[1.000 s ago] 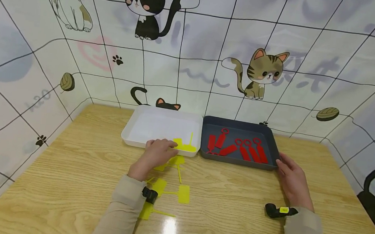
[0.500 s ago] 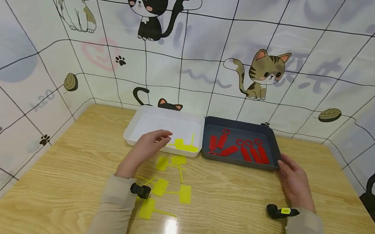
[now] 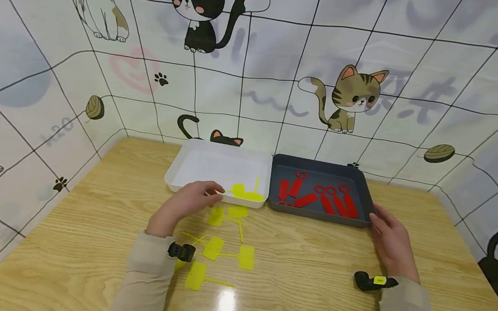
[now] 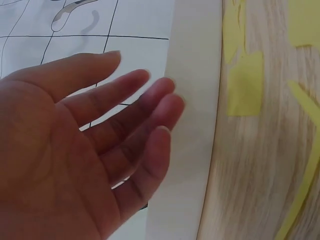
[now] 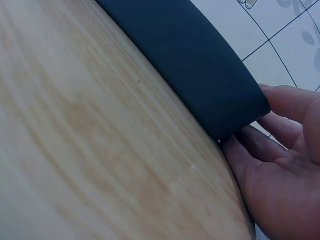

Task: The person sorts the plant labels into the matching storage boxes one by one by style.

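My left hand [image 3: 192, 199] hovers at the front edge of the white tray [image 3: 216, 165], fingers relaxed and apart, with nothing in its grasp. In the left wrist view its palm [image 4: 75, 150] and loosely bent fingers show beside the tray's pale wall [image 4: 195, 100]. A few yellow tags [image 3: 251, 196] with thin tails lie in that tray's front right corner. My right hand [image 3: 391, 239] holds the front right corner of the dark grey tray [image 3: 315, 216], thumb and fingers about it, as the right wrist view also shows. Red tags [image 3: 305, 200] with ring ends lie inside.
Several more yellow tags [image 3: 246, 258] are scattered on the wooden table [image 3: 305, 276] in front of the white tray, some near my left forearm. The two trays stand side by side near the back wall, which carries a cat-print covering [image 3: 263, 97].
My left hand has drawn back leftward from the yellow tags in the white tray, then dipped slightly toward its front edge. My right hand has stayed at the dark grey tray's corner.
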Tool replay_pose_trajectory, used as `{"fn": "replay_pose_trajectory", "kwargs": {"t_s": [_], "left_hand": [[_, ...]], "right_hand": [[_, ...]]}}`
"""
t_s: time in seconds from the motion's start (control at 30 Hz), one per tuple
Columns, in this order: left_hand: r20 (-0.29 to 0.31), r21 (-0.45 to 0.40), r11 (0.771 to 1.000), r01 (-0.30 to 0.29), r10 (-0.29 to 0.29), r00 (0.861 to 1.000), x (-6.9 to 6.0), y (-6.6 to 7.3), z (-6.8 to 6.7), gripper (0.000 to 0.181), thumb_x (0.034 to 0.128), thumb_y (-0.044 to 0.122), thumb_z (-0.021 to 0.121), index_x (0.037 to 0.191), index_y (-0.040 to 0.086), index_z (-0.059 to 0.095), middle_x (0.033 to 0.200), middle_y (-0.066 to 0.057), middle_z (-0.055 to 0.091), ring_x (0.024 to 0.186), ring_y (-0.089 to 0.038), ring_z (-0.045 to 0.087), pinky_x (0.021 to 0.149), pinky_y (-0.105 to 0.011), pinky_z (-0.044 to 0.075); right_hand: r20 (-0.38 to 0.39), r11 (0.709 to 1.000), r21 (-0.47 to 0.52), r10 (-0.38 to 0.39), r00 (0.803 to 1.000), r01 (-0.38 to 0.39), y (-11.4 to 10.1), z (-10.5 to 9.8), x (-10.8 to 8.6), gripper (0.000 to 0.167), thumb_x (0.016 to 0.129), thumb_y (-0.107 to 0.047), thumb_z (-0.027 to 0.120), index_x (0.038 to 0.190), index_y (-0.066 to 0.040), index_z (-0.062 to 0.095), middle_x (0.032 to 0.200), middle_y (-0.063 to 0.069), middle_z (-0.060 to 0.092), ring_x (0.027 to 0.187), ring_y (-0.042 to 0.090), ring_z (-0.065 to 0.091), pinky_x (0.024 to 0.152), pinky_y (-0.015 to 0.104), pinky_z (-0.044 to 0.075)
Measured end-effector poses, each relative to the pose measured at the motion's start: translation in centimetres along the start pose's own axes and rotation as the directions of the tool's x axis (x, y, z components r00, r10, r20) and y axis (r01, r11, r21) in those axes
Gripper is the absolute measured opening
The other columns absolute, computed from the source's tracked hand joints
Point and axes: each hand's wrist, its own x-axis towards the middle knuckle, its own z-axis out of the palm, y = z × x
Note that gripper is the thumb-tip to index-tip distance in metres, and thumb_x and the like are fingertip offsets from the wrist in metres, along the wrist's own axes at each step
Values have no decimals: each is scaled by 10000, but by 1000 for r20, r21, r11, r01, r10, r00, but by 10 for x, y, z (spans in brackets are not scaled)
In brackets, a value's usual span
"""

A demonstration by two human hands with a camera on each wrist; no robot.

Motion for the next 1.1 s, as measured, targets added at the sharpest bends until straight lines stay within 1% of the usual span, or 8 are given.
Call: {"fn": "replay_pose_trajectory", "kwargs": {"t_s": [0.13,0.23,0.47,0.6,0.7,0.87,0.97,1.1], "left_hand": [[22,71,997,36,-38,999,-2,-2,2,282,889,287,545,1122,135,592,1014,-22,595,905,-176,541,804,-362,429],[25,89,995,43,-45,999,-3,-3,3,276,881,253,563,1114,110,596,992,-31,598,895,-177,540,788,-354,436],[9,131,989,64,-65,998,-7,-4,7,255,857,176,589,1096,90,602,935,-38,591,812,-169,523,723,-321,436],[20,186,978,94,-100,995,-7,-3,10,305,832,176,620,1123,89,585,915,-40,565,766,-180,489,664,-306,419],[45,209,975,74,-85,995,-7,-3,12,331,804,145,646,1118,67,578,855,-34,534,720,-178,461,626,-294,396],[76,206,979,14,-30,997,-9,-2,15,376,753,88,686,1106,35,567,812,-54,505,718,-178,440,653,-303,382],[82,226,974,29,-49,995,-10,0,17,397,751,112,700,1118,52,561,872,-71,505,756,-180,442,679,-308,392],[69,269,962,55,-77,995,-9,2,19,404,754,152,703,1125,70,565,960,-85,507,800,-188,457,708,-317,408]], "right_hand": [[0,1000,0,3,1000,-3,0,0,0,653,885,-188,547,1415,-33,199,1417,104,184,1245,120,306,1016,249,196],[-4,1000,-9,5,1000,-5,0,0,0,646,886,-189,546,1415,-42,206,1417,91,196,1251,118,298,1018,251,196],[6,1000,-5,-9,1000,9,0,-1,2,636,893,-166,535,1415,-32,197,1406,83,219,1264,127,278,939,143,317],[14,1000,0,-5,1000,5,0,0,1,635,896,-165,530,1417,-38,190,1417,77,205,1277,127,260,985,184,264],[12,1000,7,-2,1000,2,0,-1,1,636,894,-166,533,1418,-46,194,1412,75,205,1274,128,260,997,203,243],[12,999,30,-14,1000,14,0,0,1,639,890,-150,539,1415,-32,195,1400,90,221,1240,112,311,926,145,332],[8,999,34,-12,1000,11,0,0,1,639,887,-151,543,1413,-26,201,1393,95,226,1218,103,338,888,127,361],[3,999,38,-10,1000,10,0,0,0,637,886,-147,543,1411,-23,203,1391,104,223,1198,92,363,890,135,363]]}}
